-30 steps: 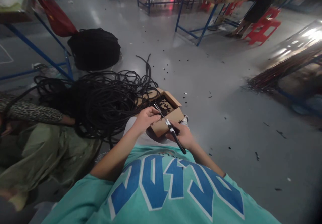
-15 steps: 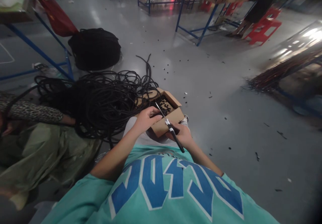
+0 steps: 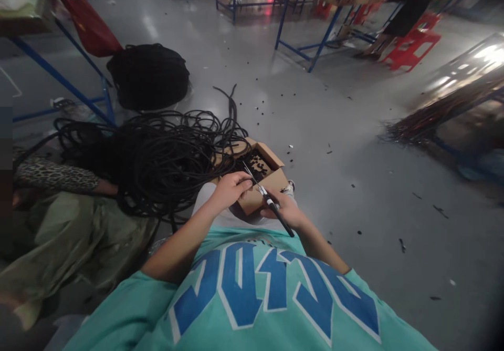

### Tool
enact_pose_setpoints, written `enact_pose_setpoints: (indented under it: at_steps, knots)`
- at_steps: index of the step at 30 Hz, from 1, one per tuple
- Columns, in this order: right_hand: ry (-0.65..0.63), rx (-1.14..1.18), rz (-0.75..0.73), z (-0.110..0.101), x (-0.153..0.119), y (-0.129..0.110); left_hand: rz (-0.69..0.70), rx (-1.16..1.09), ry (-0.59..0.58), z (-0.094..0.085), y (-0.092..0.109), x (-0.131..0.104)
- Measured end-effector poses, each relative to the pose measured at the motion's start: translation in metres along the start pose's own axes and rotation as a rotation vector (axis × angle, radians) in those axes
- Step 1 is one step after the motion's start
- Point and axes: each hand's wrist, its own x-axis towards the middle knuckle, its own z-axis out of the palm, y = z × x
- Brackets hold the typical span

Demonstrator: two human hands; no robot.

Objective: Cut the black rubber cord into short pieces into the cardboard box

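The floor [image 3: 334, 125], smooth, grey and shiny, stretches wide to the right of the box, dotted with dark scraps. On the left sprawls a pile of tubes [image 3: 165, 154], black, round and loosely looped, some lying over the box's left edge. The box [image 3: 277, 180] is plain brown cardboard with straight edges and open flaps, just beyond the lap. The left hand [image 3: 228, 191] hovers by its near side, its grip pressed together at the fingertips; anything pinched there is too small to tell. The right hand's [image 3: 288, 210] grip closes around the dark handle of the scissors [image 3: 271, 204], which slant between both hands, thin blades pointing over the box. Bits [image 3: 258, 166], black and stubby, lie inside it.
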Motion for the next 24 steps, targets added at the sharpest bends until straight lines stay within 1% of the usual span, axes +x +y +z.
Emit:
enact_pose_setpoints:
  at_steps: [3, 7, 12, 15, 17, 19, 22, 24]
  knots:
    - [-0.036, 0.049, 0.005, -0.003, 0.0, 0.001, -0.068, -0.124, -0.042, 0.001, -0.004, 0.002]
    - [-0.028, 0.062, 0.011, -0.002, -0.001, 0.003, -0.113, -0.279, -0.049, 0.002, -0.012, 0.004]
    - [0.02, 0.035, 0.048, 0.003, -0.001, 0.003, -0.13, -0.359, -0.102, 0.001, -0.016, 0.006]
    - [0.07, 0.008, 0.073, 0.006, -0.001, 0.001, -0.119, -0.352, -0.086, 0.001, -0.018, 0.008]
    - [0.1, -0.016, 0.088, 0.007, 0.0, 0.0, -0.101, -0.287, -0.054, 0.0, -0.019, 0.01]
    - [0.119, -0.029, 0.094, 0.007, 0.001, 0.0, -0.044, -0.145, 0.001, -0.001, -0.02, 0.011]
    - [0.114, 0.003, 0.087, 0.005, 0.003, 0.0, 0.084, 0.203, 0.116, -0.003, -0.018, 0.011]
    - [0.077, 0.063, 0.099, 0.004, 0.003, 0.0, 0.133, 0.397, 0.156, -0.003, -0.017, 0.01]
